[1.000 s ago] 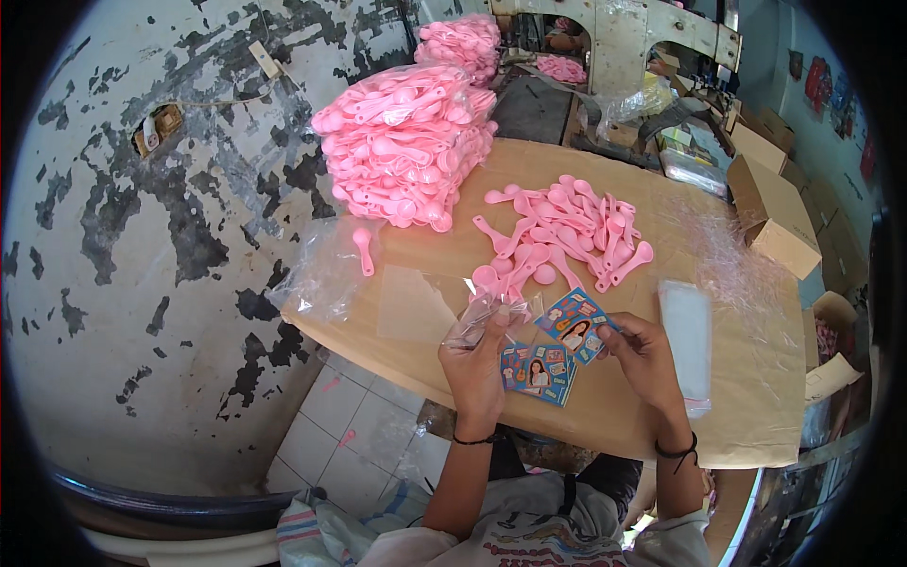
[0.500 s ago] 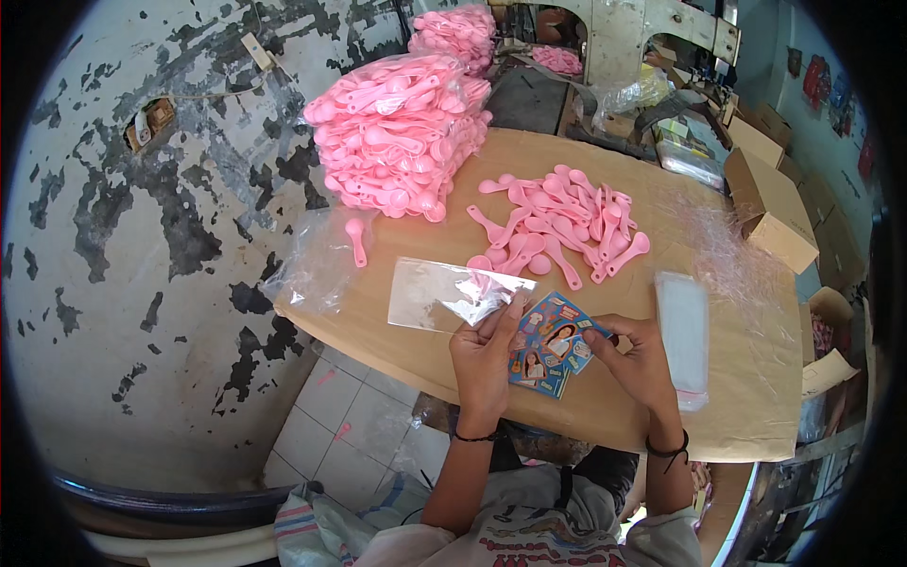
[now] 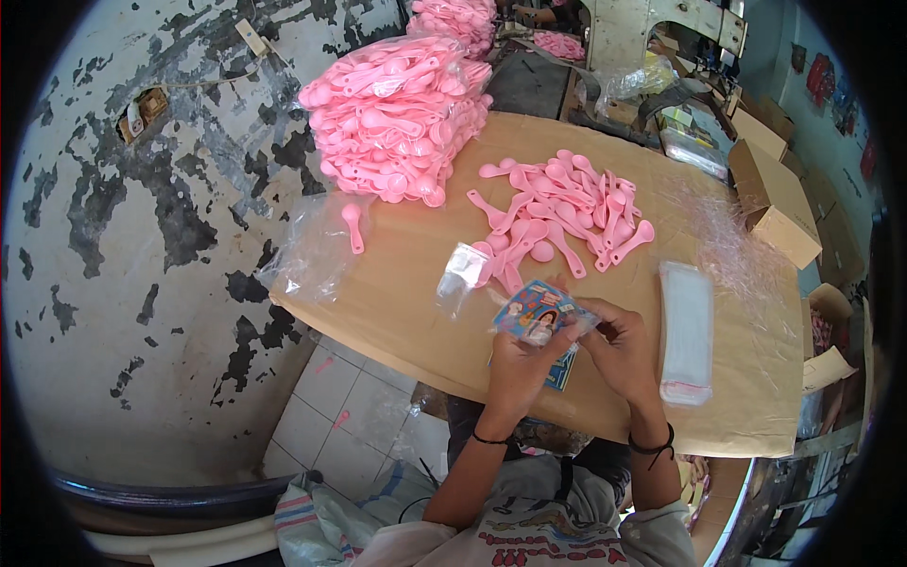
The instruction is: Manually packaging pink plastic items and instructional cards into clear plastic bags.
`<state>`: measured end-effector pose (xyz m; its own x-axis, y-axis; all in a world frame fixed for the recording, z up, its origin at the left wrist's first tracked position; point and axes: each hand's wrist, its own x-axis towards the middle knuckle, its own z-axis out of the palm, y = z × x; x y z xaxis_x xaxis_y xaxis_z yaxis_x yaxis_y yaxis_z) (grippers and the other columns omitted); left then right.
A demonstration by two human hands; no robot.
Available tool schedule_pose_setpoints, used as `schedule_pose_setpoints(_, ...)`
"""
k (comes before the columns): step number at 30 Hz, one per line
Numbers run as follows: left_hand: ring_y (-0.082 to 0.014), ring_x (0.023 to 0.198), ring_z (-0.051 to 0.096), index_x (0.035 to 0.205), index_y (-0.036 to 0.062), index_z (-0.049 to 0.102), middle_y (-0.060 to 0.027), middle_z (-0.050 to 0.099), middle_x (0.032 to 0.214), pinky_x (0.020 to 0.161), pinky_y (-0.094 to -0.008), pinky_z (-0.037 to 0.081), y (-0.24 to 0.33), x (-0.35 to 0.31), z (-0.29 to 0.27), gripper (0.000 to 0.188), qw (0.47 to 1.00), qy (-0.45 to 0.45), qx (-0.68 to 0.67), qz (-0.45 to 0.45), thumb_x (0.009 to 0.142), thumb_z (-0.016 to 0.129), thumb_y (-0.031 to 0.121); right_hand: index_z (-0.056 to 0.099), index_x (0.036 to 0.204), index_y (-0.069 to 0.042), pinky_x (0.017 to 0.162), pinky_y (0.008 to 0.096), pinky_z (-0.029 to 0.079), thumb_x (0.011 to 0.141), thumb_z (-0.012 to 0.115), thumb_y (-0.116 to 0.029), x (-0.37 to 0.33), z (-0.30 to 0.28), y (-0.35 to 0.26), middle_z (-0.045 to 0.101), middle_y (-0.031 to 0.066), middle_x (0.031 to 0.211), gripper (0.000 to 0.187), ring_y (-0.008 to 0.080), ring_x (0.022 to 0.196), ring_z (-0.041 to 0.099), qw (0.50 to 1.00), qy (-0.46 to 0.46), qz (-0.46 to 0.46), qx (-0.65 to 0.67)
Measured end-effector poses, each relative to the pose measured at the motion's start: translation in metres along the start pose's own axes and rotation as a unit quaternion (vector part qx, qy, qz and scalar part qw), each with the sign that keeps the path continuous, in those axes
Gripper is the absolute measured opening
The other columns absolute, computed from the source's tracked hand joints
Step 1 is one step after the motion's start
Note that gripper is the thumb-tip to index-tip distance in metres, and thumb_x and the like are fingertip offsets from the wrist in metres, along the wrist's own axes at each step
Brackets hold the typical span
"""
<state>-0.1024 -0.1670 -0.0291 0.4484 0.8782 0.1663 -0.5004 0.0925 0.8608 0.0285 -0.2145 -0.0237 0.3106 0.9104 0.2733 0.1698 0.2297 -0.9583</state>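
A blue printed card (image 3: 540,315) shows under clear film between my hands, above the table's near edge. My left hand (image 3: 516,375) is closed on the card, its thumb across the front. At the card's right end, my right hand (image 3: 619,352) pinches the clear plastic bag (image 3: 588,321). More blue cards (image 3: 561,370) show below; I cannot tell whether they lie on the table or are held. Just beyond my hands is a heap of pink plastic scoops (image 3: 557,203). Clear, shiny film (image 3: 463,269) sticks out on the heap's near left side.
A stack of flat clear bags (image 3: 686,331) lies right of my hands. Large bags of pink scoops (image 3: 392,123) stand at the back left; a lone scoop (image 3: 352,228) lies near crumpled plastic (image 3: 312,250). An open cardboard box (image 3: 775,203) and a machine (image 3: 661,33) are behind.
The card my right hand held is now under the clear film, with both hands together on it. The bag has turned and moved right with my left hand.
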Motion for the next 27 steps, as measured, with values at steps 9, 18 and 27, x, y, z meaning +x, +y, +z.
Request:
schedule_pose_setpoints(9,-0.0352,0.133,0.04,0.143,0.0024,0.029,-0.0239,0.039,0.144,0.11,-0.048,0.035,0.006,-0.002,-0.026,0.052,0.978,-0.015,-0.207,0.016,0.103,0.036,0.034,0.066,0.102,0.0,0.071,0.0218,0.047,0.085,0.072,-0.009,0.001,0.021,-0.019,0.066,0.0009,0.086,0.02,0.0056,0.079,0.057,0.989,-0.072,0.092,0.089)
schedule_pose_setpoints(18,-0.0343,0.128,0.046,0.121,0.0067,0.049,-0.0181,0.054,0.129,0.108,-0.048,0.037,-0.016,-0.003,-0.078,0.05,0.944,-0.188,-0.221,0.159,0.079,0.076,0.014,0.063,0.105,0.002,0.067,0.0276,0.048,0.085,0.07,-0.01,0.014,0.027,-0.021,0.065,0.0078,0.082,0.024,0.0071,0.073,0.057,0.959,-0.273,0.029,-0.067)
schedule_pose_setpoints(27,-0.0378,0.134,0.04,0.133,0.0116,0.042,-0.0136,0.049,0.138,0.113,-0.0514,0.031,0.009,0.006,-0.085,0.067,0.974,0.017,-0.07,0.216,0.076,0.079,0.015,0.061,0.105,0.0,0.075,0.0424,0.05,0.086,0.064,-0.015,0.076,0.042,0.008,0.062,0.0215,0.094,0.024,0.0351,0.088,0.062,0.849,-0.16,-0.213,-0.457)
